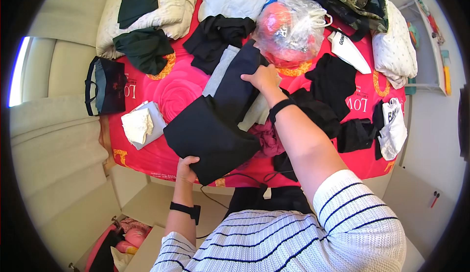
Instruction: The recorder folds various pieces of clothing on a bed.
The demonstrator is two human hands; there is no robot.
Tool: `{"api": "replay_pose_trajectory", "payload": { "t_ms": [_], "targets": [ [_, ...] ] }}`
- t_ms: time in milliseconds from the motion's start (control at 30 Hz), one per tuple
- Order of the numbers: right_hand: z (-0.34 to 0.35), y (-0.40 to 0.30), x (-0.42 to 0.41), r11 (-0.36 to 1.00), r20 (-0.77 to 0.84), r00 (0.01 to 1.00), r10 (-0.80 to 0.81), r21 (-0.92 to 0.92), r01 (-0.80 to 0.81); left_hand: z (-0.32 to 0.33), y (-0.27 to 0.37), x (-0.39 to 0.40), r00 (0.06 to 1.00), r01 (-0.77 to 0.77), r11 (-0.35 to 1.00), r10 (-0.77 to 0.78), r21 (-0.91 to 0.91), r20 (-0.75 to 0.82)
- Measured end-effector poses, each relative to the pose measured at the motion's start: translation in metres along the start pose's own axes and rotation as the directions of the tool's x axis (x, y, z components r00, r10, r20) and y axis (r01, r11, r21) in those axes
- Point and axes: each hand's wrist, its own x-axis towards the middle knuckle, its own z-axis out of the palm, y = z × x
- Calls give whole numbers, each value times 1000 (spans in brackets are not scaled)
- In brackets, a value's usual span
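Note:
A folded dark garment [216, 125] is stretched between my hands above the bed. My left hand [187, 167] grips its lower corner, the thumb on top and the other fingers hidden beneath the cloth. At the upper end my right hand [262, 79] holds the edge of the navy-looking part, its fingers partly out of sight. Light grey fabric [220, 70] shows from under the dark cloth on both sides. Just below my right wrist, crumpled magenta cloth [270, 138] lies on the bed.
A red rose-print bedspread [176, 92] carries several black garments [332, 83], a white folded cloth [137, 125] and a tied clear plastic bag [293, 29]. A dark paper bag [106, 84] stands at the left edge. Below left, a drawer [128, 242] is open. A cable [213, 198] hangs by my legs.

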Motion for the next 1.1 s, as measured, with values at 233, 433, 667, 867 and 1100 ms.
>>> {"api": "replay_pose_trajectory", "payload": {
  "t_ms": [233,433,667,867,1100],
  "targets": [
    [-1,13,9,500,441,862,-252,822,-274,-18,-4,-14,1000,0,1000,-1,-23,-27],
    [-61,-13,-22,295,364,734,-573,927,-230,-44,-2,-37,996,-10,996,2,-90,-85],
    [-62,15,-12,260,409,712,-570,912,-316,-44,10,-59,992,-36,993,22,-112,-120],
    [1,65,9,494,326,906,-271,855,-160,-33,18,-36,993,-92,991,84,-95,-88],
    [-8,87,9,571,371,885,-281,806,-156,43,42,12,980,-121,990,132,-77,152]
  ]
}}
